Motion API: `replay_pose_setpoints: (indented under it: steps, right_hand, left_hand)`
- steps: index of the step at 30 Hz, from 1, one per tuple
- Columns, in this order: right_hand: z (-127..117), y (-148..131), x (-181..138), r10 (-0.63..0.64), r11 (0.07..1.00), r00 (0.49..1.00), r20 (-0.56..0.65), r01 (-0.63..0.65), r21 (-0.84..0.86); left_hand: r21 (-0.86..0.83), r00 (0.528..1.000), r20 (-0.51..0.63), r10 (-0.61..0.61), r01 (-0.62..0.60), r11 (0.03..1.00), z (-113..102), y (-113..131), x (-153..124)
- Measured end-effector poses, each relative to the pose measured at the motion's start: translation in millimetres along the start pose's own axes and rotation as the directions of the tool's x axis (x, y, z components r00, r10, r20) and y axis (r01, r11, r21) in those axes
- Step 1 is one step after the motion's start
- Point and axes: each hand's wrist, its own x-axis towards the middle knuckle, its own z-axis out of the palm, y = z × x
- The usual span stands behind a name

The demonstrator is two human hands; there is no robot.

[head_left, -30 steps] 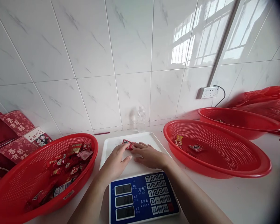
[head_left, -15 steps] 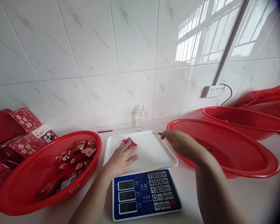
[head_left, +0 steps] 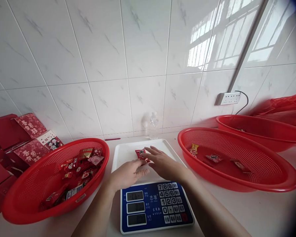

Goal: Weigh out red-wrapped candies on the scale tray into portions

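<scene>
Candy packet [head_left: 140, 153] lies on white scale tray [head_left: 123, 152], touching tips of right hand [head_left: 164, 163] fingers; left hand [head_left: 128, 173] fingers lie flat on tray just short of it. Both hands spread, nothing gripped. Prob. v. light, soft crinkly foil, slick on smooth plastic; best pinched by a crimped end. Counter [head_left: 249, 210] smooth, white. Full basket [head_left: 29, 187] left of fingers, sparse basket [head_left: 261, 164] right, tiled wall [head_left: 108, 98] beyond.
</scene>
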Motion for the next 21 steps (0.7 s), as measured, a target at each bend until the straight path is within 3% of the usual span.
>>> replay_pose_setpoints:
  steps: [3,6,10,12,14,17,21]
  right_hand:
    - [9.1,-1.1,2.2,-0.058,0.997,0.992,0.111,0.052,0.052]
    - [5.9,-0.5,1.2,-0.098,0.991,0.986,0.138,0.084,0.101]
    - [0.7,-5.3,1.9,-0.001,0.994,1.000,0.024,-0.002,0.109]
    - [0.7,-9.0,2.9,0.069,0.977,0.995,-0.079,-0.051,0.207]
    - [0.4,-11.9,3.4,0.099,0.927,0.985,-0.142,-0.039,0.372]
    - [-3.7,-12.6,2.5,0.047,0.806,0.987,-0.150,0.052,0.589]
    - [-11.9,-8.6,1.1,0.062,0.700,0.985,-0.161,0.072,0.711]
  left_hand:
    - [-0.134,0.994,0.076,0.078,-0.068,0.989,-4.3,5.6,-3.6]
    - [-0.140,0.995,0.042,0.087,-0.080,0.987,-4.5,6.7,-4.0]
    - [-0.052,0.989,-0.146,-0.018,0.011,0.999,1.3,2.7,0.1]
    - [-0.072,0.977,-0.203,-0.059,0.046,0.996,4.4,0.8,3.2]
    - [-0.158,0.973,-0.221,-0.065,0.031,0.987,6.4,-0.1,6.3]
    - [-0.273,0.959,-0.283,-0.022,-0.058,0.960,6.3,1.2,9.8]
    - [-0.367,0.946,-0.322,0.015,-0.140,0.920,3.9,6.0,10.2]
